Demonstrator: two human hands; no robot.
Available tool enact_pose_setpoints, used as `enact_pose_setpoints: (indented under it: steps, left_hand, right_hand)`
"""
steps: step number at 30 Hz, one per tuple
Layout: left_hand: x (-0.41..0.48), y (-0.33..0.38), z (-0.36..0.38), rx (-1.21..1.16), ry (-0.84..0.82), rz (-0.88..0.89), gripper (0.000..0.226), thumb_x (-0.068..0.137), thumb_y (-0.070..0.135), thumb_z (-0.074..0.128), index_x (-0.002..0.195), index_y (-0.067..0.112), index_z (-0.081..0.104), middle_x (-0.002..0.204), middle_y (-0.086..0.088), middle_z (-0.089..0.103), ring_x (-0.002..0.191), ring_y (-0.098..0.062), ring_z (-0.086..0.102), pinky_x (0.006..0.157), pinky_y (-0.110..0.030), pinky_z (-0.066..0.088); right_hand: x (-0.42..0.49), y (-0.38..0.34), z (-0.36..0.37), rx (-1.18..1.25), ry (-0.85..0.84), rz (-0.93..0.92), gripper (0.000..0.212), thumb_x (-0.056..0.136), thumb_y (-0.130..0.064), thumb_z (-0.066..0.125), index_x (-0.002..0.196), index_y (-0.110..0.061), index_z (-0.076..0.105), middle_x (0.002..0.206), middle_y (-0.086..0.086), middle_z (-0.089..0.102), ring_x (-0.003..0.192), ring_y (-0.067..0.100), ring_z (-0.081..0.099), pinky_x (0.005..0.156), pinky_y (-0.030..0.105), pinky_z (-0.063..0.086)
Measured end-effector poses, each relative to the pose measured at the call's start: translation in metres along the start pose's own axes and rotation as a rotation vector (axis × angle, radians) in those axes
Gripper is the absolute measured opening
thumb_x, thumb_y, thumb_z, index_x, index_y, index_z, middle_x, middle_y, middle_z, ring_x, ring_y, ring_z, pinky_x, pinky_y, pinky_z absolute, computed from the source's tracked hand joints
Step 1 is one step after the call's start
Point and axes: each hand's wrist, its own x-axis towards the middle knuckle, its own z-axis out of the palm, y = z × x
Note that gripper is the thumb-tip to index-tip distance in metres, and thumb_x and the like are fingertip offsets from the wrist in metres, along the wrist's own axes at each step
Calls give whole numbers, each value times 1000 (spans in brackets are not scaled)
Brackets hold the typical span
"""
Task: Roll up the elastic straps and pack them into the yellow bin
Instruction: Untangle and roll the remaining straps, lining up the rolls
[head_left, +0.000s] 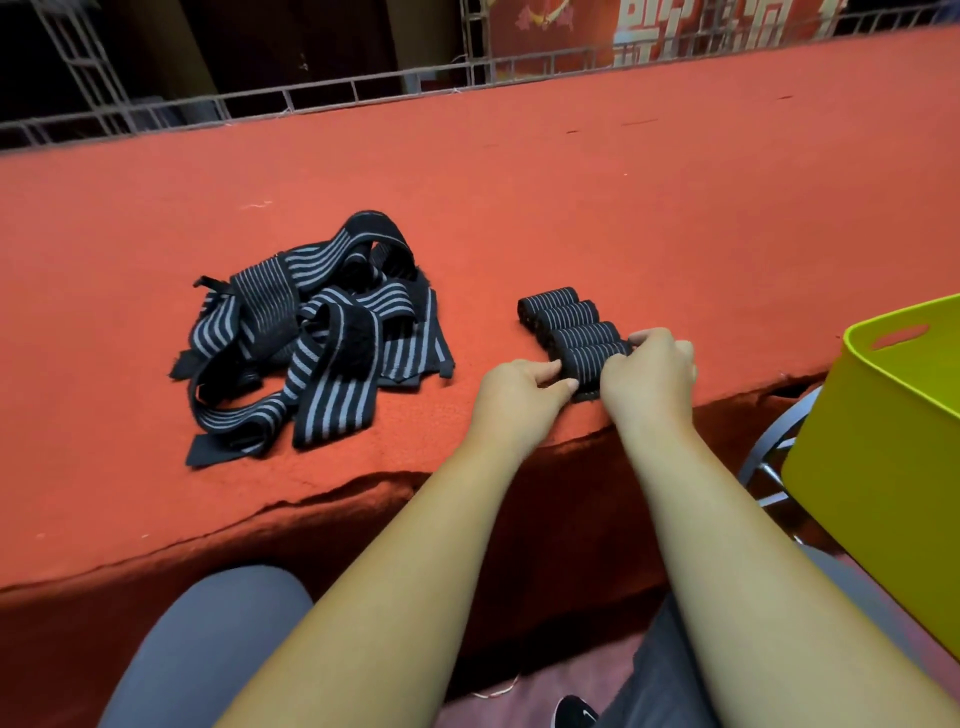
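The striped elastic strap being worked sits near the front edge of the red tabletop. It is wound into a tight roll, with only a short black tail lying flat beneath it. The left hand pinches the roll's left end, its fingers curled onto it. The right hand grips the right end, closed over the top. Just behind lie three finished rolls in a close row, the nearest touching the one in hand. Well to the left lies a tangled pile of loose straps. The yellow bin stands off the tabletop's right end, on what looks like a metal frame; its inside is out of view.

The step in hand looks like the last turn of the fourth roll. The next move calls for turning the roll over the tail and pressing that end down so it holds, keeping the tension so the elastic does not spring loose. After that comes either another strap from the pile or carrying the rolls across to the bin, none of which can be seen packed so far
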Motion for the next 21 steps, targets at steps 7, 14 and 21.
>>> enact_pose_setpoints:
  steps: [7,14,21]
  left_hand:
    - [-23,-7,-27,-76,-34,-36,43,96,19,70,138,10,74,131,-6,77,122,-20,72,112,-40,53]
    - [-41,-26,-104,-233,186,-64,35,98,-3,53,107,14,82,92,-3,81,80,-18,79,70,-21,60]
    - [-38,-72,-191,-229,437,-129,39,97,3,53,98,31,80,91,6,81,74,-6,72,67,-28,61]
  right_hand:
    - [-27,-35,7,93,74,-245,26,92,-10,58,113,-19,69,127,11,59,123,39,50,109,45,38]
    - [-62,-80,65,281,-143,-505,18,88,-8,62,95,-18,74,106,2,66,99,21,62,95,31,45]
    - [-90,-116,131,353,-330,-528,18,88,-8,64,95,-20,76,101,-2,67,94,12,61,92,32,49]
